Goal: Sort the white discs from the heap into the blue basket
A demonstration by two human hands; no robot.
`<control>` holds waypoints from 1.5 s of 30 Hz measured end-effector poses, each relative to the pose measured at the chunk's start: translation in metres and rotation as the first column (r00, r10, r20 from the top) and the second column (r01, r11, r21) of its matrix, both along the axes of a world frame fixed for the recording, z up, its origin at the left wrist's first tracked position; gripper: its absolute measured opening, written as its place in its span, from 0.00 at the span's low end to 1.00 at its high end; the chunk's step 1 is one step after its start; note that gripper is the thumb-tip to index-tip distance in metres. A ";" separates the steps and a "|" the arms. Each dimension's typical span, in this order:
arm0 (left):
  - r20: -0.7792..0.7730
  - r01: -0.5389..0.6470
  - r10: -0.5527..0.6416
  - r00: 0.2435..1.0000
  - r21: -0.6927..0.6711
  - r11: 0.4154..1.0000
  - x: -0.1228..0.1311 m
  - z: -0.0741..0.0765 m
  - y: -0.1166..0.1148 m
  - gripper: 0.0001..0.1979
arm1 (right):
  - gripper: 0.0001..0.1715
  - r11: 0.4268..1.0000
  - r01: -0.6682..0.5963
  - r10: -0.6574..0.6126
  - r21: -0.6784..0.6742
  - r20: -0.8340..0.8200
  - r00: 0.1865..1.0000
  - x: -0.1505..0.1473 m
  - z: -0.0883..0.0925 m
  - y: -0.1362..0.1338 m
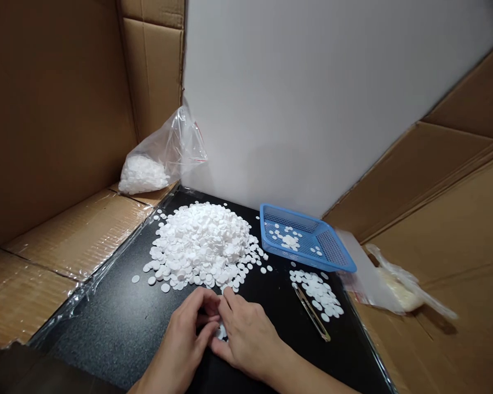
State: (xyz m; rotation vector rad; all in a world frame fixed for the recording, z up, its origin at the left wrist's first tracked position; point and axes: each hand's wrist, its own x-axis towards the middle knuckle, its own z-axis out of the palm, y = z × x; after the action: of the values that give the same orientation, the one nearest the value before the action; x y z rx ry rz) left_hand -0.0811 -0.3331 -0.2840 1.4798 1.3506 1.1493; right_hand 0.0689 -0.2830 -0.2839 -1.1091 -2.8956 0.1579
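Observation:
My left hand and my right hand meet at the near side of a black tabletop, fingers curled inward and touching each other. Between them show a few small white round discs, partly covered by the fingers; how each fingertip grips them is hidden. Just beyond my hands rises a large heap of the same flat white discs, with loose ones scattered round its edge. Right of my right hand lies a pair of metal thread snips, next to a smaller spread of discs.
A blue mesh basket with some discs inside stands at the back right. A clear zip bag of white pieces rests at the back left. Another plastic bag lies at right. Cardboard walls and a white panel enclose the tabletop.

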 end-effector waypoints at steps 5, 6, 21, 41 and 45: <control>-0.043 -0.100 0.101 0.994 0.036 0.994 -0.006 0.006 0.001 0.04 | 0.12 0.997 -0.041 0.039 0.060 0.030 0.999 -0.006 0.001 0.001; -0.056 -0.106 0.108 0.993 0.040 0.994 -0.007 0.006 0.000 0.05 | 0.11 0.996 -0.056 0.055 0.069 0.027 0.998 -0.006 0.001 0.002; -0.117 -0.069 0.068 0.991 -0.009 0.998 -0.024 0.008 -0.007 0.07 | 0.04 0.981 -0.152 0.167 0.120 -0.125 0.978 0.010 -0.003 0.011; -0.184 -0.042 0.045 0.982 0.019 0.999 -0.024 0.007 -0.005 0.09 | 0.40 0.972 0.044 0.080 0.231 -0.502 0.861 0.016 -0.003 0.047; -0.225 -0.012 0.019 0.974 0.032 0.999 -0.025 0.005 -0.004 0.10 | 0.40 0.925 0.343 -0.220 0.164 -0.503 0.836 0.044 0.029 0.117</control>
State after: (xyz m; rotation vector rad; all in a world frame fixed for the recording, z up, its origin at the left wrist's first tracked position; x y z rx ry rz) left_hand -0.1060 -0.3374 -0.2793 1.6641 1.5048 1.0396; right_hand 0.1132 -0.1658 -0.2548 -1.2289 -2.2171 0.0448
